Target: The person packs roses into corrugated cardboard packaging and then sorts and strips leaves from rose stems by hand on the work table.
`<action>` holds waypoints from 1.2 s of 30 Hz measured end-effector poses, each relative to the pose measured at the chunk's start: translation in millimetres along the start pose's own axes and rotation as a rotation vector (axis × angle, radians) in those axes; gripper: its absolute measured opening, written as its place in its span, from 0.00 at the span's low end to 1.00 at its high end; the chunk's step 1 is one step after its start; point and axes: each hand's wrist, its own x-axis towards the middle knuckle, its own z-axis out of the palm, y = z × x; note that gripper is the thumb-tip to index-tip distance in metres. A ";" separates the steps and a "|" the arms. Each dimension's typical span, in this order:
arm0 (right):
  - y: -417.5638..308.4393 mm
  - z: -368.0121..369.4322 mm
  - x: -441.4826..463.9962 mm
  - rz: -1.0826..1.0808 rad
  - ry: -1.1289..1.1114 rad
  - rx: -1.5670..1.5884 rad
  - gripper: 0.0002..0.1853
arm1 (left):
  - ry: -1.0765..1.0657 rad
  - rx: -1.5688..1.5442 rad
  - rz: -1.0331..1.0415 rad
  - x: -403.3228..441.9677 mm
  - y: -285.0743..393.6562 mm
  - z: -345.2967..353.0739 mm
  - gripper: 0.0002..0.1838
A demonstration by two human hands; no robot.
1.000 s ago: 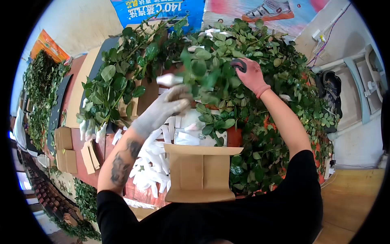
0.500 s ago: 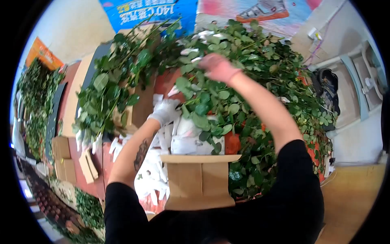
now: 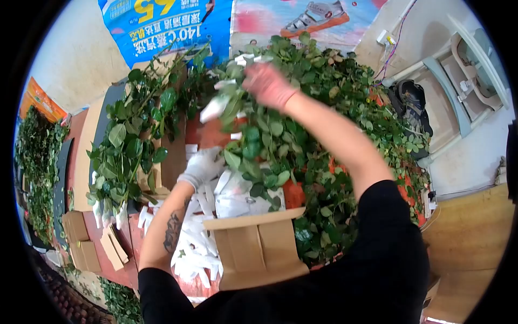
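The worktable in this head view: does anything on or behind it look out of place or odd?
Yes. The blue poster has upside-down lettering, while the shoe pictured beside it is upright. White strips lie jumbled on the worktable. The left hand is gloved in white, the right hand in pink.

Right hand is extended beyond left hand.
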 end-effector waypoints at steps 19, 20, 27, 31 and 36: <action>184.8 -95.6 -25.3 0.636 0.182 0.020 0.24 | -0.234 -0.050 0.104 -20.7 25.1 -8.7 0.15; 172.5 -65.2 -23.7 0.536 0.078 -0.352 0.26 | -0.212 -0.034 0.052 -20.4 28.2 -13.6 0.15; 37.7 -16.1 -84.6 0.434 0.227 0.563 0.18 | 0.199 0.182 0.160 4.1 50.6 -77.6 0.10; 11.2 -24.7 -131.9 0.451 0.624 0.926 0.17 | 0.470 0.642 0.309 73.2 63.0 -137.4 0.09; -31.8 5.5 -141.9 0.206 -0.224 0.731 0.37 | 0.392 0.904 0.137 128.1 134.9 -217.6 0.13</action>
